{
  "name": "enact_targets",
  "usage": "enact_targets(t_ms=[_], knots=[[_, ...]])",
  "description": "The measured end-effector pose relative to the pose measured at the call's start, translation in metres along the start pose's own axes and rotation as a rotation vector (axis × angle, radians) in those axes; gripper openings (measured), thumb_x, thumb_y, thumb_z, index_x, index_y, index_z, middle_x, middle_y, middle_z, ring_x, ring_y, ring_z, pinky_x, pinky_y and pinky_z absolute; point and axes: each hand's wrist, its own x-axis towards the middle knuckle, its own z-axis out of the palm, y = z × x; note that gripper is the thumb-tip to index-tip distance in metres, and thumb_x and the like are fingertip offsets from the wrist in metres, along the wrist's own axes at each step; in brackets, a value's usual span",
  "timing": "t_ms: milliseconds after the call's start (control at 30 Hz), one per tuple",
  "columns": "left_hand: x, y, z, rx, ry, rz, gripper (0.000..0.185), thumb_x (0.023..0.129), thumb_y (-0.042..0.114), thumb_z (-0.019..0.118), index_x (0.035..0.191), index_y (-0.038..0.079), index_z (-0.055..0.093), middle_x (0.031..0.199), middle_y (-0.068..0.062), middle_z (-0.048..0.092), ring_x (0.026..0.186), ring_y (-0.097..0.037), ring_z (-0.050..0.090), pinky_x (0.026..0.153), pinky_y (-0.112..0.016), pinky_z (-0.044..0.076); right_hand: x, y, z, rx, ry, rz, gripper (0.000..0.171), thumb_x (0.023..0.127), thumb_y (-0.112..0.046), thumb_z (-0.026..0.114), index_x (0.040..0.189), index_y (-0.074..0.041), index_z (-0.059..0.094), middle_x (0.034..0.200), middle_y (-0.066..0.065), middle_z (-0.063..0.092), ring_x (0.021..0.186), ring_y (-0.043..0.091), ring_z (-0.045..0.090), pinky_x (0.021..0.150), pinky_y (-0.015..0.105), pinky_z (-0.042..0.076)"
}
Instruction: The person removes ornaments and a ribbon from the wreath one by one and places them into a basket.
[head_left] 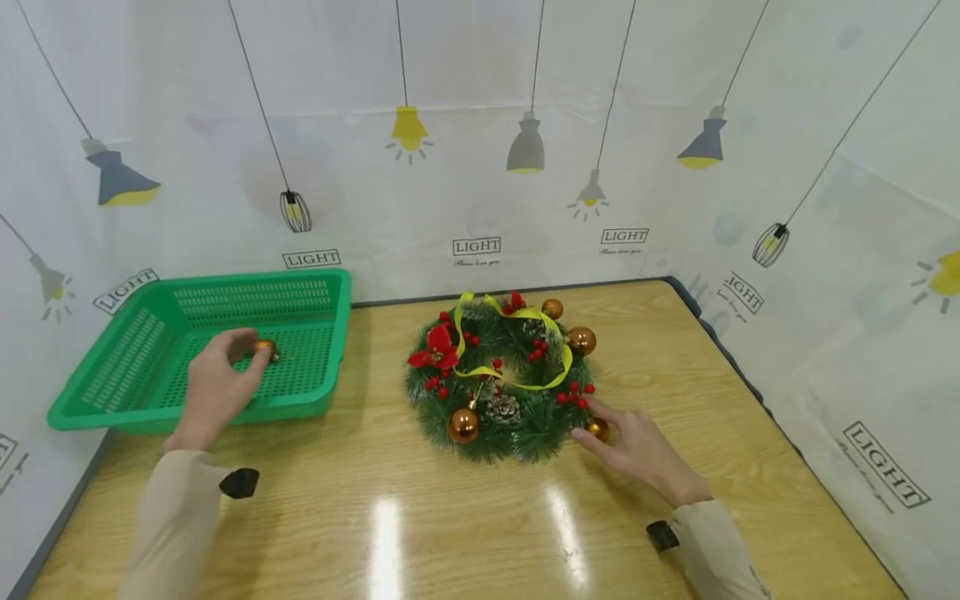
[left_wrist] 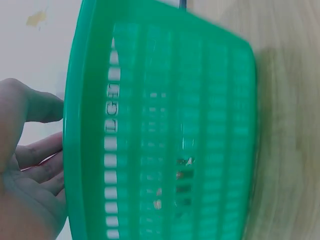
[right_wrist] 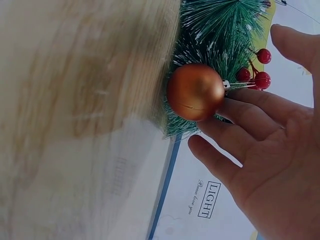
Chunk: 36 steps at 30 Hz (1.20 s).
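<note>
Left wrist: left hand (left_wrist: 30, 200), thumb and fingers apart, over green slotted plastic basket (left_wrist: 76, 130); head adds, right of basket, right hand (head_left: 636, 446) spread at shiny copper bauble (head_left: 597, 428) by round green wreath (head_left: 435, 408).

We see a pale sheet (head_left: 337, 50) along the back and sides, printed with hanging lamps: a yellow lamp (head_left: 408, 129), a grey lamp (head_left: 525, 148), a blue-grey lamp (head_left: 120, 175) and a caged bulb (head_left: 296, 212) among them. Below several, we read a boxed "LIGHT" label (head_left: 477, 247). Our wood-grained table (head_left: 480, 517) has dark edging (head_left: 682, 296) and bright glare streaks (head_left: 386, 542) near its front.
</note>
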Motion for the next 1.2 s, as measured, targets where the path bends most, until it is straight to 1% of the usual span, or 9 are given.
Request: enact_targets(t_ms=[100, 200, 333, 467, 567, 733, 833, 900, 1200], knots=[[-0.002, 0.010, 0.009, 0.001, 0.001, 0.034, 0.041, 0.105, 0.020, 0.055, 0.136, -0.007, 0.054, 0.129, -0.030, 0.058, 0.120, -0.049, 0.055, 0.096, -0.063, 0.048, 0.000, 0.000, 0.000, 0.001, -0.003, 0.001, 0.066, 0.097, -0.035, 0.069, 0.142, 0.010, 0.051, 0.042, -0.018, 0.027, 0.036, -0.008, 0.010, 0.035, 0.013, 0.019], [-0.003, 0.018, 0.015, 0.004, -0.005, 0.051, 0.040, 0.105, 0.020, 0.055, 0.136, -0.006, 0.054, 0.127, -0.029, 0.059, 0.120, -0.048, 0.056, 0.099, -0.062, 0.048, -0.001, -0.001, 0.001, 0.000, -0.013, 0.011, 0.068, 0.097, -0.036, 0.068, 0.144, 0.009, 0.049, 0.042, -0.017, 0.027, 0.035, -0.007, 0.011, 0.036, 0.015, 0.021], [-0.004, 0.027, 0.019, 0.005, 0.000, 0.077, 0.041, 0.104, 0.019, 0.056, 0.137, -0.006, 0.054, 0.129, -0.029, 0.059, 0.120, -0.047, 0.057, 0.098, -0.062, 0.049, -0.001, -0.003, 0.000, -0.003, -0.024, 0.025, 0.070, 0.098, -0.038, 0.067, 0.146, 0.008, 0.047, 0.043, -0.017, 0.026, 0.035, -0.004, 0.012, 0.037, 0.018, 0.024], [-0.005, 0.041, 0.021, -0.008, 0.027, 0.123, 0.040, 0.103, 0.017, 0.058, 0.136, -0.005, 0.056, 0.130, -0.027, 0.059, 0.118, -0.045, 0.058, 0.097, -0.060, 0.050, -0.001, -0.002, 0.001, 0.005, -0.027, 0.029, 0.070, 0.097, -0.037, 0.068, 0.147, 0.008, 0.046, 0.043, -0.016, 0.025, 0.035, -0.004, 0.013, 0.037, 0.018, 0.023], [-0.008, 0.054, 0.025, -0.029, 0.049, 0.182, 0.036, 0.101, 0.012, 0.061, 0.132, -0.006, 0.058, 0.128, -0.026, 0.061, 0.116, -0.044, 0.059, 0.097, -0.057, 0.050, -0.001, -0.001, 0.001, 0.014, -0.029, 0.034, 0.071, 0.098, -0.038, 0.067, 0.147, 0.008, 0.045, 0.043, -0.015, 0.026, 0.036, -0.004, 0.013, 0.037, 0.018, 0.023], [-0.013, 0.080, 0.038, -0.048, 0.067, 0.329, 0.032, 0.094, 0.000, 0.067, 0.124, -0.008, 0.061, 0.122, -0.025, 0.065, 0.112, -0.041, 0.062, 0.094, -0.052, 0.054, -0.002, 0.001, 0.002, 0.023, -0.034, 0.051, 0.072, 0.098, -0.040, 0.066, 0.148, 0.006, 0.044, 0.042, -0.014, 0.029, 0.036, -0.004, 0.014, 0.037, 0.019, 0.025], [-0.014, 0.093, 0.050, -0.044, 0.047, 0.381, 0.032, 0.092, 0.000, 0.069, 0.123, -0.007, 0.063, 0.120, -0.023, 0.066, 0.109, -0.040, 0.064, 0.091, -0.051, 0.057, -0.003, 0.001, 0.002, 0.029, -0.037, 0.058, 0.072, 0.098, -0.041, 0.066, 0.149, 0.005, 0.044, 0.042, -0.014, 0.029, 0.036, -0.004, 0.013, 0.036, 0.019, 0.025], [-0.016, 0.098, 0.059, -0.047, 0.028, 0.409, 0.032, 0.092, 0.000, 0.071, 0.122, -0.007, 0.064, 0.118, -0.023, 0.067, 0.107, -0.039, 0.065, 0.089, -0.051, 0.058, -0.004, 0.002, 0.003, 0.033, -0.038, 0.060, 0.072, 0.098, -0.041, 0.065, 0.150, 0.005, 0.043, 0.041, -0.014, 0.029, 0.035, -0.004, 0.013, 0.036, 0.019, 0.025], [-0.032, 0.108, 0.101, -0.064, -0.086, 0.479, 0.032, 0.090, 0.002, 0.073, 0.120, -0.006, 0.066, 0.115, -0.022, 0.070, 0.103, -0.036, 0.068, 0.086, -0.049, 0.059, -0.006, 0.003, 0.003, 0.043, -0.039, 0.057, 0.071, 0.099, -0.041, 0.065, 0.150, 0.004, 0.042, 0.042, -0.017, 0.026, 0.036, -0.004, 0.013, 0.036, 0.019, 0.026]])
